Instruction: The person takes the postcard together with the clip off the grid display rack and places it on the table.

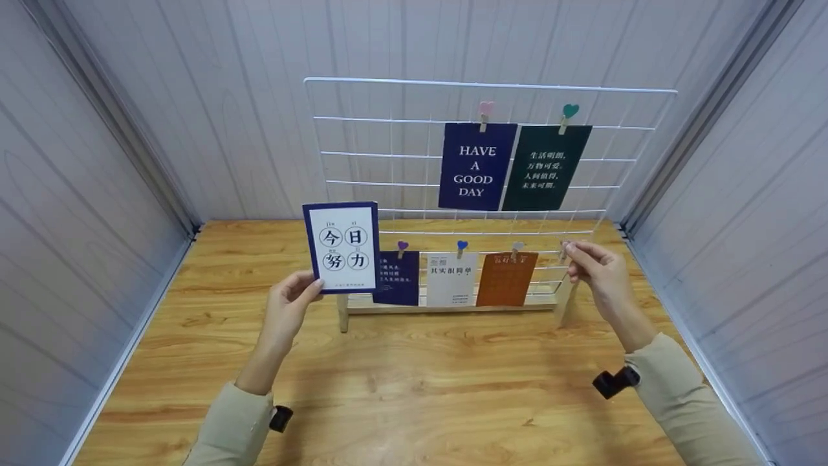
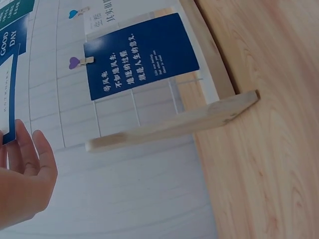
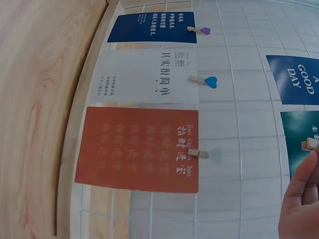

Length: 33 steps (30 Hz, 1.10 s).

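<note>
My left hand [image 1: 292,299] grips a white card with a dark blue border [image 1: 343,249] by its lower left corner, thumb on the front. This card overlaps the lower left of a white wire grid rack [image 1: 381,155] in the head view. My right hand [image 1: 596,266] pinches a small wooden clothespin [image 3: 310,144] between thumb and fingertips, near the rack's lower right side. Along the rack's lower row hang a dark blue card [image 2: 144,57], a white card [image 3: 134,74] and an orange card [image 3: 134,149], each under a heart clothespin.
Higher on the rack, pink and green heart clothespins hold a blue "HAVE A GOOD DAY" card [image 1: 477,167] and a dark green card [image 1: 547,168]. The rack's wooden base [image 1: 453,309] stands on a wood-grain table [image 1: 414,388]. Pale panel walls [image 1: 84,129] enclose the back and sides.
</note>
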Each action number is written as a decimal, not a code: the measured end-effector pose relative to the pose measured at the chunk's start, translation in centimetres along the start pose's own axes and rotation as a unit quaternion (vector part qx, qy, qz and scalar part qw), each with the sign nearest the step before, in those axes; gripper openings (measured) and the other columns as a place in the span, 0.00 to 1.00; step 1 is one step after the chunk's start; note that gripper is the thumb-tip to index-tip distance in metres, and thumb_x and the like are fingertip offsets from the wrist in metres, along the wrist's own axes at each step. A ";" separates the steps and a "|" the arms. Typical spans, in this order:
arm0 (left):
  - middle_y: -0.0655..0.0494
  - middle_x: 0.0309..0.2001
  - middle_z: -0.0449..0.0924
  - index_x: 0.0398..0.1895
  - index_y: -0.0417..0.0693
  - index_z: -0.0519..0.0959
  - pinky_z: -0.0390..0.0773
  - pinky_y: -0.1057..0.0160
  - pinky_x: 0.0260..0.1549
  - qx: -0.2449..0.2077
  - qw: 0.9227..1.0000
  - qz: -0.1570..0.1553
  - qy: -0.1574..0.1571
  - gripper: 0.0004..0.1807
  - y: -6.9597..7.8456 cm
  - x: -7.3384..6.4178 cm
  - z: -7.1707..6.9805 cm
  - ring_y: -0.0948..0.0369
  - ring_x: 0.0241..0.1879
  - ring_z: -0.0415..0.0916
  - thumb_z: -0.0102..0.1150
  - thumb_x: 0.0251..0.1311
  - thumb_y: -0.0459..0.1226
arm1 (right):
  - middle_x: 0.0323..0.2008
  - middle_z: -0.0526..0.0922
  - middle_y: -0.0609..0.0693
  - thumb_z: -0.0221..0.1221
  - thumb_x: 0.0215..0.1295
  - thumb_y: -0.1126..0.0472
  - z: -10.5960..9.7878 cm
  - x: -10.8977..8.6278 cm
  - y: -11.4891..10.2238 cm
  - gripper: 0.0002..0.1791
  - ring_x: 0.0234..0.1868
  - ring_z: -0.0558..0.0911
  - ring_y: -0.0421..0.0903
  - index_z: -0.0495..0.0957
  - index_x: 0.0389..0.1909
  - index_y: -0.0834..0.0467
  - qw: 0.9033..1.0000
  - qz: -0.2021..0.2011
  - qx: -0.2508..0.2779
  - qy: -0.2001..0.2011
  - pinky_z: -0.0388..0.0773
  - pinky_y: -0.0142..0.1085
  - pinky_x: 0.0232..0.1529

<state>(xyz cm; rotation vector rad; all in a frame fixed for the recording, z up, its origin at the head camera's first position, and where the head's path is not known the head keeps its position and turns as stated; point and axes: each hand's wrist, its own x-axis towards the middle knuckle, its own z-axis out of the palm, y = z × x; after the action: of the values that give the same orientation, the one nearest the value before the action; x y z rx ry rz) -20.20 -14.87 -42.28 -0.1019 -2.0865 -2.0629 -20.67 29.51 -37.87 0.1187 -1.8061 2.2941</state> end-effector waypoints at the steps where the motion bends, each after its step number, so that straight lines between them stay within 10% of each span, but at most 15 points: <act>1: 0.44 0.36 0.76 0.40 0.29 0.74 0.75 0.62 0.38 0.000 1.000 -0.004 0.000 0.10 -0.1 -0.1 -0.2 0.58 0.34 0.75 0.52 0.57 0.27 | 0.29 0.82 0.51 0.55 0.58 0.69 -0.3 -0.2 0.1 0.06 0.17 0.75 0.38 0.81 0.31 0.58 1.000 0.001 0.000 0.004 0.72 0.26 0.18; 24: 0.43 0.38 0.74 0.43 0.26 0.71 0.75 0.62 0.38 0.000 0.998 -0.063 0.008 0.14 -3.5 -2.4 -4.0 0.58 0.36 0.74 0.53 0.58 0.31 | 0.26 0.80 0.48 0.54 0.60 0.66 -7.1 -3.2 2.6 0.08 0.20 0.76 0.38 0.82 0.31 0.56 0.995 0.093 -0.020 0.014 0.73 0.27 0.22; 33: 0.42 0.40 0.73 0.45 0.33 0.73 0.75 0.63 0.38 -0.050 0.997 -0.048 -0.025 0.16 -9.0 -2.2 -7.9 0.54 0.39 0.73 0.55 0.57 0.35 | 0.23 0.78 0.48 0.54 0.60 0.63 -10.9 -4.4 2.8 0.07 0.21 0.75 0.38 0.81 0.33 0.55 0.991 0.118 -0.052 0.032 0.74 0.28 0.25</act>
<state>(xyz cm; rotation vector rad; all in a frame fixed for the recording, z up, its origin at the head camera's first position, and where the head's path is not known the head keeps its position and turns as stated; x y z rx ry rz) -19.05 -22.71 -51.51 -0.0704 -2.0533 -2.2432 -16.22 38.87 -44.07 -0.1936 -1.9960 2.3195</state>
